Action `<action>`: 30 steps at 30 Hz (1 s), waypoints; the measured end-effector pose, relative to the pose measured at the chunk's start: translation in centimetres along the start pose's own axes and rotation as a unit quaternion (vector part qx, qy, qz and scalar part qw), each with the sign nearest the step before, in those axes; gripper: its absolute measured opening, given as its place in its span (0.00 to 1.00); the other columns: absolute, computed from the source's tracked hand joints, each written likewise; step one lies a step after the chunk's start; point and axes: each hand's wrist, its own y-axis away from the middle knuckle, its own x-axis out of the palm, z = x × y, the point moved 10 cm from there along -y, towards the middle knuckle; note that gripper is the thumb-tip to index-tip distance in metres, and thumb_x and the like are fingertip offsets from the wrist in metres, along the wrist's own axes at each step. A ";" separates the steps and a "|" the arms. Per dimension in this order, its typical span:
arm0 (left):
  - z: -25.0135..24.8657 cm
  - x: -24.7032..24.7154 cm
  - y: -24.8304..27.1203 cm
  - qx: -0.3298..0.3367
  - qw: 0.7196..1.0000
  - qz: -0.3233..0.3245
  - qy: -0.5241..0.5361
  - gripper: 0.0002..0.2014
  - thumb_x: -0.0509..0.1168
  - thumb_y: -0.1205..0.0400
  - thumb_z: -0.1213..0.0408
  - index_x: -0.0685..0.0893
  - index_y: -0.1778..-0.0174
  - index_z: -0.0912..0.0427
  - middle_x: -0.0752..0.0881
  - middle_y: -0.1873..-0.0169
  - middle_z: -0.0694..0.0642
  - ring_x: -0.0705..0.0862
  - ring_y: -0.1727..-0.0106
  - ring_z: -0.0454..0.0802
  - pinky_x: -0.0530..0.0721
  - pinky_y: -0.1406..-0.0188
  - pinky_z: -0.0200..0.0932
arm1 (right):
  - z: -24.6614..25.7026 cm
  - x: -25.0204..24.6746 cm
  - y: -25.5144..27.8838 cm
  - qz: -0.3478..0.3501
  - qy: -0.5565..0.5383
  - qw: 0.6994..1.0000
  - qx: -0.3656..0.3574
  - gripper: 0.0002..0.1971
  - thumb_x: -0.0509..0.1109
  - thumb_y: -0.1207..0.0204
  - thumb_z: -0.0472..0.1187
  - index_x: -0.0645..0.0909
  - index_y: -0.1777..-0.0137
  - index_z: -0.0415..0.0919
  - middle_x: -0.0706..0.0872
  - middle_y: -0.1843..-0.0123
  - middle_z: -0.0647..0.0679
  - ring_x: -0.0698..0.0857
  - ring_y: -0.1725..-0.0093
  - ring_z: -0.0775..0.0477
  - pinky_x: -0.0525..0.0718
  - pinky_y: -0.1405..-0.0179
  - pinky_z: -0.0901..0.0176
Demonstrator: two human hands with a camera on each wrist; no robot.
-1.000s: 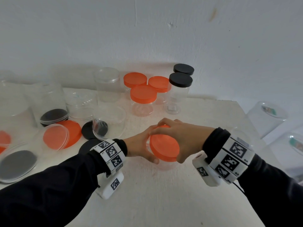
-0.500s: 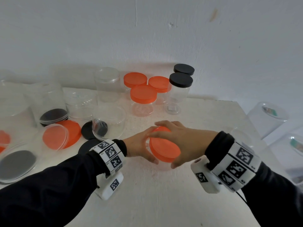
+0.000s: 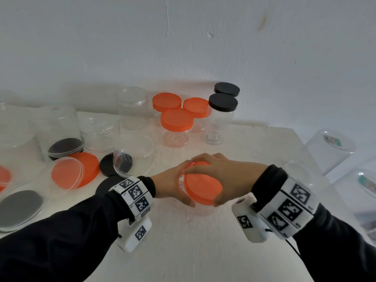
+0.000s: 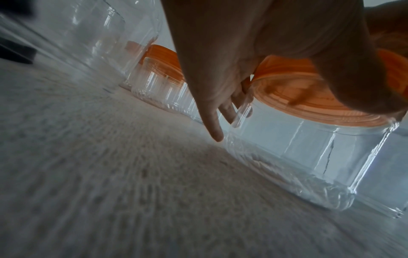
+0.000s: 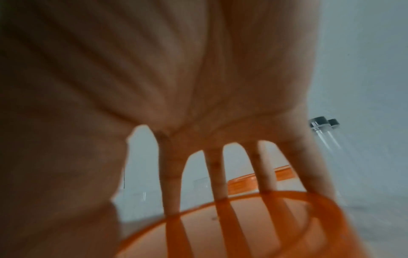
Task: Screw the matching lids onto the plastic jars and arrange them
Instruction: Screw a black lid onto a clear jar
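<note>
The left hand (image 4: 253, 52) wraps a clear jar (image 4: 309, 157) standing on the surface (image 4: 110, 174), its fingers (image 4: 213, 122) pointing down (orange lid (image 4: 298, 83) on top).

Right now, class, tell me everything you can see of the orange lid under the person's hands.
The orange lid is a round, shallow cap of slightly see-through plastic with a ribbed side wall. It sits on the mouth of a clear plastic jar standing on the white table. The right hand arches over it, fingers spread around its rim; the left hand holds the jar just below.
</note>
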 end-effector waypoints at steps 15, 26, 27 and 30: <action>0.0 -0.1 0.2 -0.007 1.000 -0.009 0.003 0.48 0.82 0.39 0.68 0.63 0.27 0.46 0.75 0.36 0.41 0.75 0.36 0.38 0.75 0.45 0.26 | -0.3 -0.1 0.3 -0.019 -0.004 1.000 -0.008 0.42 0.76 0.34 0.54 0.54 0.24 0.69 0.54 0.22 0.57 0.60 0.27 0.46 0.74 0.33 0.45; -0.3 -0.1 0.3 -0.002 1.000 -0.016 0.008 0.47 0.82 0.39 0.69 0.62 0.29 0.45 0.74 0.37 0.40 0.75 0.38 0.34 0.77 0.50 0.23 | -0.6 -0.3 0.4 -0.096 0.031 0.994 0.043 0.42 0.66 0.32 0.68 0.50 0.22 0.63 0.55 0.21 0.50 0.63 0.27 0.42 0.75 0.40 0.47; -0.4 -0.2 0.3 -0.001 1.000 -0.018 0.007 0.47 0.82 0.39 0.69 0.63 0.29 0.46 0.74 0.38 0.39 0.75 0.39 0.33 0.76 0.50 0.23 | -0.5 0.0 0.4 -0.066 0.006 0.998 0.017 0.43 0.70 0.32 0.63 0.49 0.22 0.67 0.51 0.20 0.54 0.59 0.25 0.43 0.75 0.35 0.45; -0.4 -0.3 0.3 0.002 1.000 -0.021 -0.009 0.47 0.82 0.40 0.67 0.63 0.30 0.44 0.75 0.39 0.38 0.74 0.38 0.33 0.74 0.47 0.25 | -0.6 0.1 0.3 -0.064 0.014 0.998 0.009 0.41 0.74 0.34 0.58 0.54 0.25 0.71 0.55 0.23 0.56 0.62 0.30 0.44 0.77 0.38 0.47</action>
